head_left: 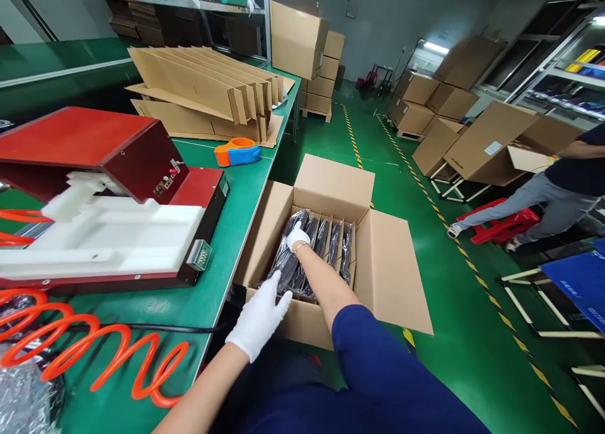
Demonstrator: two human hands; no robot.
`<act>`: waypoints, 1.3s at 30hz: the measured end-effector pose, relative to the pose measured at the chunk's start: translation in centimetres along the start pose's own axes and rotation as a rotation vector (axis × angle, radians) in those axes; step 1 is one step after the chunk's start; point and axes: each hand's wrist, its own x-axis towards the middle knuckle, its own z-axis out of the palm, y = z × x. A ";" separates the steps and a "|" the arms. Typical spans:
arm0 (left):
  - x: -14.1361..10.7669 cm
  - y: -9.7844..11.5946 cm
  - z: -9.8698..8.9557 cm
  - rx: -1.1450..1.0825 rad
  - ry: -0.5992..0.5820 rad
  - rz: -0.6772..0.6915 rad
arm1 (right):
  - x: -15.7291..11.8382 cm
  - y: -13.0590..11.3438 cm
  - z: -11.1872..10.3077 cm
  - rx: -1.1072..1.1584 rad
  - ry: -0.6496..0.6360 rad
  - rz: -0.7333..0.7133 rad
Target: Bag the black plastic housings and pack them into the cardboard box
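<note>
An open cardboard box (397, 270) stands on the floor beside the bench, its flaps folded outward. Inside, several black items in clear plastic bags (346, 251) stand in rows between cardboard dividers. My right hand (297, 236), in a white glove, reaches into the box and its fingers close over the upper edge of the leftmost bagged black item (285, 252); its fingertips are partly hidden. My left hand (261, 314), also gloved in white, is at the near left edge of the box by that item's near end. Its thumb and fingers are spread apart.
On the green bench (241, 213) sit a red machine with a white fixture (123, 232), an orange coiled hose (113, 339), a tape dispenser (237, 152) and cardboard dividers (203, 87). Stacked cartons (321, 84) stand behind. A person (562, 188) stands at right near red stools (508, 223).
</note>
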 end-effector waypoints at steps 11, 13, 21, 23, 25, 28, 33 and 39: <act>-0.7 1.7 -0.5 0.147 -0.159 -0.024 | -0.5 -0.1 3.8 -0.051 0.190 0.023; -0.7 1.8 -0.5 0.160 -0.179 -0.007 | -0.3 0.2 3.7 -0.069 0.172 0.006; -0.9 2.0 -0.6 0.201 -0.240 -0.031 | 0.1 -0.2 5.4 -0.170 0.262 -0.028; -1.0 1.8 -0.4 0.206 -0.245 -0.025 | 0.0 0.0 6.5 -0.191 0.271 -0.043; -1.1 1.7 -0.3 0.215 -0.248 -0.028 | -0.4 0.3 7.9 -0.208 0.266 -0.073; -1.2 1.9 -0.3 0.227 -0.255 -0.022 | -1.3 0.3 10.0 -0.227 0.244 -0.164; -1.3 2.1 -0.5 0.247 -0.282 -0.021 | -1.6 -0.7 9.8 -0.234 0.210 -0.281; -1.1 2.1 -0.3 0.313 -0.312 -0.030 | 4.2 1.0 1.6 -0.209 0.341 -0.283</act>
